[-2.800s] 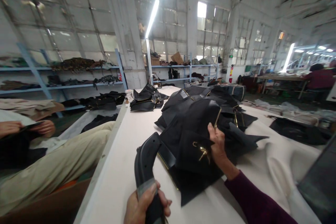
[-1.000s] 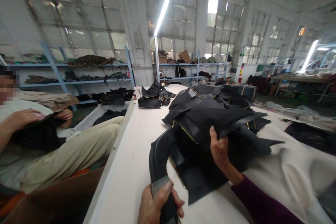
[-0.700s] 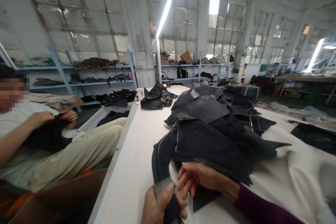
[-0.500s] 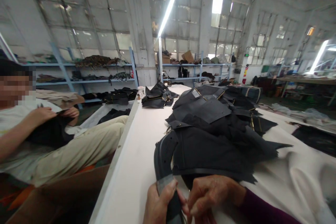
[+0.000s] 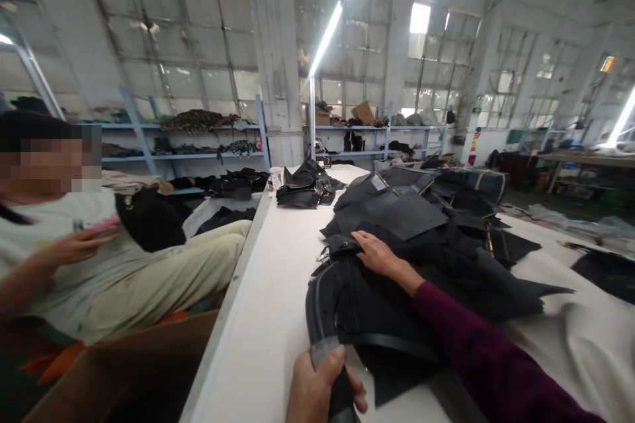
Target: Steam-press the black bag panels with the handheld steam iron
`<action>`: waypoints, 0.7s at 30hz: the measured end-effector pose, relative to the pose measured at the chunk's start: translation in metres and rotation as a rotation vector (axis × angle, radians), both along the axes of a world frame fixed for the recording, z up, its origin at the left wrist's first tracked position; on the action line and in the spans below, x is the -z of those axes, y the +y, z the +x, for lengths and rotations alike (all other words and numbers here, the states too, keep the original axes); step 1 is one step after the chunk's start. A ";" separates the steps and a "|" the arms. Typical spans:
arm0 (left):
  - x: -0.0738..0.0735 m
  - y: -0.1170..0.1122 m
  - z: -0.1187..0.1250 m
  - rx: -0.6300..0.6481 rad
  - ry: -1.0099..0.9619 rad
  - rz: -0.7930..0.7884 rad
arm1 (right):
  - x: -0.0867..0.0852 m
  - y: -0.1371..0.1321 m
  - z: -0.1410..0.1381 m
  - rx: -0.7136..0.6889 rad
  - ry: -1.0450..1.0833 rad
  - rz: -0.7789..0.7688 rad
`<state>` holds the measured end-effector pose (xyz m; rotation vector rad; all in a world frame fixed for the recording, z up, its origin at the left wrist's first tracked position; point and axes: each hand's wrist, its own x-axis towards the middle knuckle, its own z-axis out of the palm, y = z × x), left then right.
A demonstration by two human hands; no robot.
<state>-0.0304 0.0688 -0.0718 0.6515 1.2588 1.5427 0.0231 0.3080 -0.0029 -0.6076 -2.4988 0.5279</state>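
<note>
Black fabric panels [image 5: 397, 297], matte and slightly stiff, lie in a loose layered heap at 12 o'clock on a white padded table [image 5: 258, 317], with gold zips [image 5: 490, 242] along their edges and ragged points at 2 o'clock. The right hand [image 5: 380, 254] lies open and flat on top, fingers together, gripping nothing. The left hand [image 5: 320, 386] is closed around a grey taped band on a curved black plastic handle [image 5: 317, 307], which is pierced with small holes. Its long axis runs toward 12 o'clock, and its upper end bends toward 1 o'clock against the heap. A smaller black heap [image 5: 305, 188] lies further along at 12 o'clock, beside a paper cup [image 5: 274, 178]. A seated co-worker [image 5: 64, 264] is at 9 o'clock, above a brown cardboard box [image 5: 119, 370].
</note>
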 end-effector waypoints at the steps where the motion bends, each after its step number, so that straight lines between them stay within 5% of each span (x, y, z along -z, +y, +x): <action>1: 0.000 0.000 0.000 0.014 -0.008 -0.009 | 0.011 0.014 -0.008 0.021 -0.026 0.032; 6: 0.000 0.000 -0.001 0.013 0.013 -0.008 | 0.028 0.038 -0.010 0.024 -0.172 0.108; 15: -0.005 -0.005 0.011 0.037 0.151 -0.030 | -0.034 0.019 0.020 -0.085 -0.377 0.196; 21: -0.022 -0.013 0.022 0.115 0.217 0.034 | -0.060 -0.002 0.030 -0.194 -0.404 0.304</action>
